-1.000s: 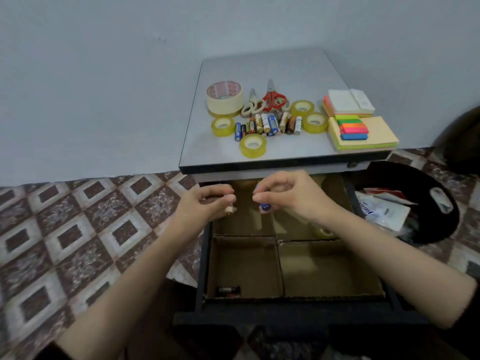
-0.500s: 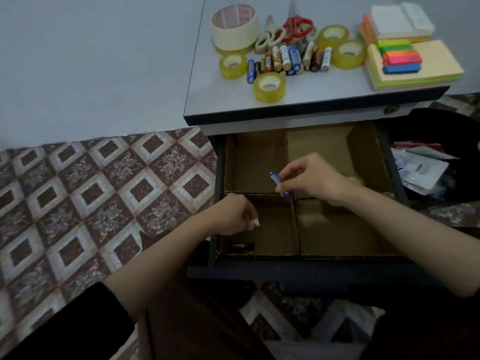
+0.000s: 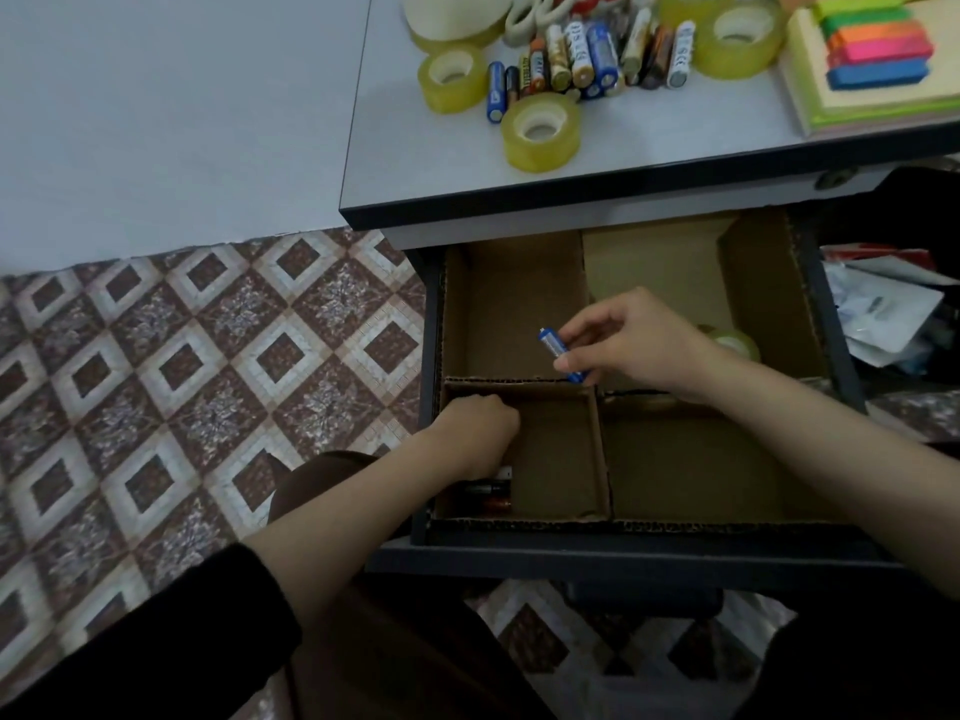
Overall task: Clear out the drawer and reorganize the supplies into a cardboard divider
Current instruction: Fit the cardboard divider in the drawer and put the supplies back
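The tiled floor [image 3: 182, 356] spreads out to the left of both hands, and the grey desk top [image 3: 395, 163] lies beyond the fingertips, above the open drawer [image 3: 623, 556]. A cardboard divider [image 3: 600, 454] fills the drawer with four compartments. Far past the right hand's fingers, the desk carries a stack of sticky notes [image 3: 872, 70], several tape rolls [image 3: 540, 131] and a row of batteries [image 3: 587, 54]. One more tape roll [image 3: 735, 343] sits in the far right compartment, partly hidden behind the right hand [image 3: 644, 345]. That hand's thumb and fingertips pinch a blue battery [image 3: 553, 350], tilted, above the crossing of the divider walls. The left hand [image 3: 475, 423] is down in the near left compartment, fingers curled under; whether they hold anything cannot be told. Just beside its wrist lie a few batteries [image 3: 485, 493], partly covered by the forearm.
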Tool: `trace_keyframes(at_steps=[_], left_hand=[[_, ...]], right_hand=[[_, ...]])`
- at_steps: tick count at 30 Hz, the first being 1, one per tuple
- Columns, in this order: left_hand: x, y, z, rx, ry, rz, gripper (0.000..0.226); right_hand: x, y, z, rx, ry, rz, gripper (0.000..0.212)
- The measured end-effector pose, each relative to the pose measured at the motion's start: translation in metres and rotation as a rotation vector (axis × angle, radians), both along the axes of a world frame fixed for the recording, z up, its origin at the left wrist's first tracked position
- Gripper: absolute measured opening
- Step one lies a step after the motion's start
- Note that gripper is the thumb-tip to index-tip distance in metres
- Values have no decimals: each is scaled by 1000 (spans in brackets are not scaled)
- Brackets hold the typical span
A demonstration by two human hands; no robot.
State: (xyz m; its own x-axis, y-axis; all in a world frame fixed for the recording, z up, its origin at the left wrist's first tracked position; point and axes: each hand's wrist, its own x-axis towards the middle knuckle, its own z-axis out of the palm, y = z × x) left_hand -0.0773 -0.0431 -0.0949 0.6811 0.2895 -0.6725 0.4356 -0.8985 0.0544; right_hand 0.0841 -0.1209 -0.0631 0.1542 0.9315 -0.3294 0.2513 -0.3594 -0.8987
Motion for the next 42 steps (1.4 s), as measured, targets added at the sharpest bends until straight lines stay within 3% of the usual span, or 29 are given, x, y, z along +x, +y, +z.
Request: trace_keyframes(at_steps=[9,14,17,19,24,31,37,42], left_hand=[[-6,-7,15,108,-8,-103,19],[-32,10,40,-110,-424,149,22],[-44,23,44,-19,-873,358,18],[-45,31,34,88,-1010,467,23],[-39,32,0,158,-875,490,50],[-41,29,-11,97,-929,559,55],[-41,29,-13,53,-965,580,54],[-41,28,-13,59,-966,590,55]], right_hand=[[-2,-4,4,16,17,-37,14],[-2,-12,13,-48,83,8,16],[-11,-17,16,-135,91,205,16],[-23,-18,13,-188,67,350,15],[-61,-12,-5,-326,-33,528,15],[-80,10,-24,-339,-463,416,24],[-90,12,-39,-324,-463,456,21],[-89,8,-42,-320,-495,420,30]])
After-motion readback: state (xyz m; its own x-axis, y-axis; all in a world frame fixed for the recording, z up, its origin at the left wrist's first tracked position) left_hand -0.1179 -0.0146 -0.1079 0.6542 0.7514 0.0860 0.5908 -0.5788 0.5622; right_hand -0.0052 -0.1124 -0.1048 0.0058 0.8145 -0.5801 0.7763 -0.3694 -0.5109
